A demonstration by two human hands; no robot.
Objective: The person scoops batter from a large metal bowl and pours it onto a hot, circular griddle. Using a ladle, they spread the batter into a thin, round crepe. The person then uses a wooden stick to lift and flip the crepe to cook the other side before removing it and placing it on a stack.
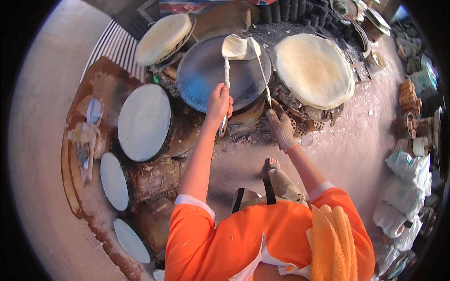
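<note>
My bare left hand (218, 104) is wrapped around a batter-coated tool (227, 75). Its shiny lower end sticks out below the fist. At the top, a curved pale mass of batter or dough (236, 48) hangs above the dark round griddle (201, 77). My right hand (280, 125), in a grey-brown work glove, closes on the lower end of a thin pale stick (264, 79), whose upper end meets the same mass. Whether the mass is a ladle's bowl or a loose sheet cannot be made out. Large thin flatbreads (314, 70) are stacked right of the griddle.
Another flatbread stack (164, 38) stands at far left on a woven tray. Several round griddles (144, 122) line the left side. Perforated briquettes (302, 129) lie below the right stack. Filled plastic sacks (404, 187) and bricks (409, 97) line the right. My foot (273, 163) is on the floor.
</note>
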